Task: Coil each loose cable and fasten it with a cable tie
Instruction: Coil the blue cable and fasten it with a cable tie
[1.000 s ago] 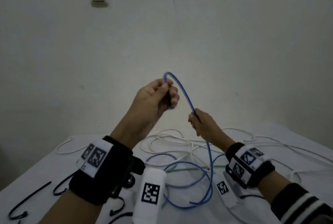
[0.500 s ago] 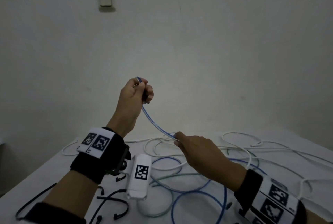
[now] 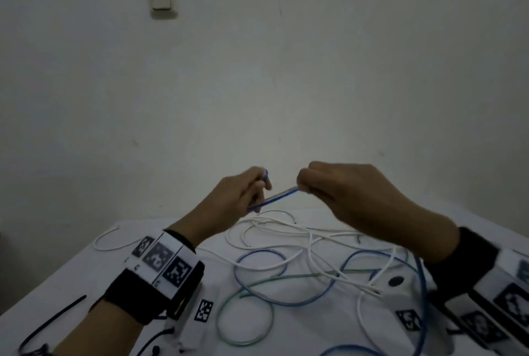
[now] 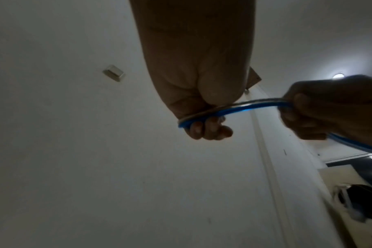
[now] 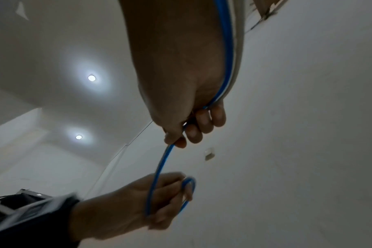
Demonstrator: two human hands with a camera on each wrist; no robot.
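Both hands are raised above the table [image 3: 94,267], close to each other and in front of the wall [image 3: 286,83]. The left hand [image 3: 237,195] has its fingers curled, and its grip is closed around the blue cable [image 3: 274,198], which makes a small loop by the fingers [image 5: 188,190]. The forearm goes up from the lower left, with a black band and markers on the wrist. The right hand [image 3: 343,192] comes from the lower right with its back turned up; its grip pinches the same blue cable between thumb and fingertips [image 5: 193,132]. A short piece of cable goes between the two hands, and the rest runs down along the right forearm to the table. There it lies among loose white cables [image 3: 272,226] and a green cable [image 3: 246,321]. A black cable tie [image 3: 51,324] lies at the left edge of the table.
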